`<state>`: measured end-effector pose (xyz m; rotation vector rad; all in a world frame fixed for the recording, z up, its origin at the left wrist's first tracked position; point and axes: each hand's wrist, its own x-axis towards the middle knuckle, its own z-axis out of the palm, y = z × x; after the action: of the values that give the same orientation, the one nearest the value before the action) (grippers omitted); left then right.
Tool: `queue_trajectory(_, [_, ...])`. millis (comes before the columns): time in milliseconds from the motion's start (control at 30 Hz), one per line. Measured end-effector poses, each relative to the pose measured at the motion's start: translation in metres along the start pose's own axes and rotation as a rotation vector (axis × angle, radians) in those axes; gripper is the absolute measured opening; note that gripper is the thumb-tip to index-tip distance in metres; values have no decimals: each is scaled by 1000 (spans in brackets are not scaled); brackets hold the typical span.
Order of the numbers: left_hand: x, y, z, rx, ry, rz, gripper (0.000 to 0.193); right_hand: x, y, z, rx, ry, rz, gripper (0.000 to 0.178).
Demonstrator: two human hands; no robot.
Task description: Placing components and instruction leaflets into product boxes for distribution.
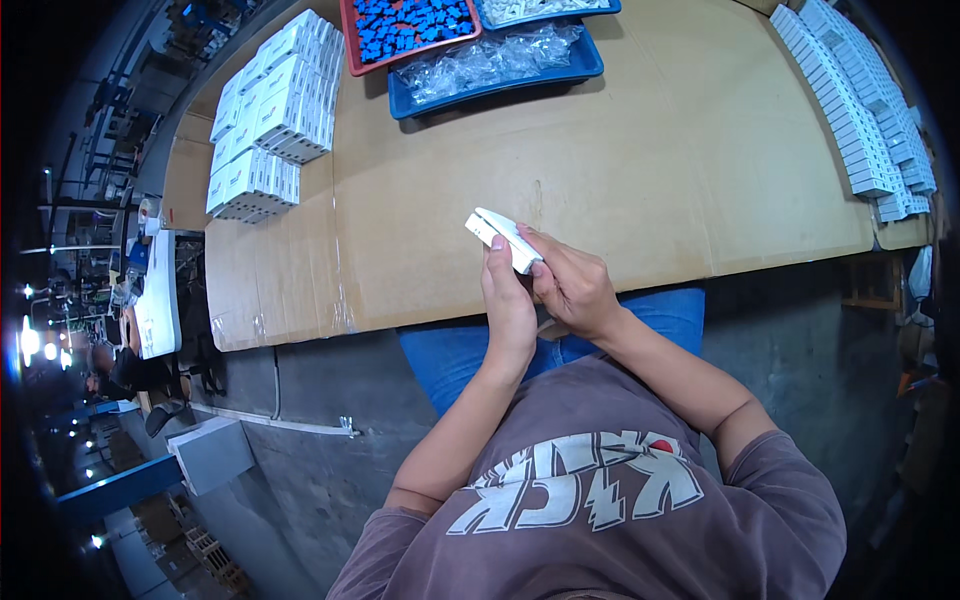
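Observation:
A small white box (497, 238) is held up between both hands, just over the near edge of the cardboard-covered table (600, 180). Its upper flap looks partly lifted at the far end. My left hand (510, 303) grips the box from the left and below, its thumb pressed on the side. My right hand (577, 284) closes round the near right end, its fingers covering that part of the box. What is inside the box cannot be seen.
Stacked white boxes (275, 110) stand at the back left. Long rows of white boxes (850, 110) line the right side. At the far edge sit a red tray (352, 50) of blue parts, a blue tray (500, 101) of clear plastic bags and another blue tray (560, 14) with white pieces.

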<state>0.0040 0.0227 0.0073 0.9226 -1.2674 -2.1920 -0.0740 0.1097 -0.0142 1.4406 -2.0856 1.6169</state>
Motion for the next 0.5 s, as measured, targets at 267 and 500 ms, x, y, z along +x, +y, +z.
queue_trajectory(267, [8,-11,-7,-37,-40,-18,56,3,5,5,58,11,30,35])
queue_trajectory(500, [34,7,-23,61,-205,221,79,16,17,-3,480,-165,298,44])
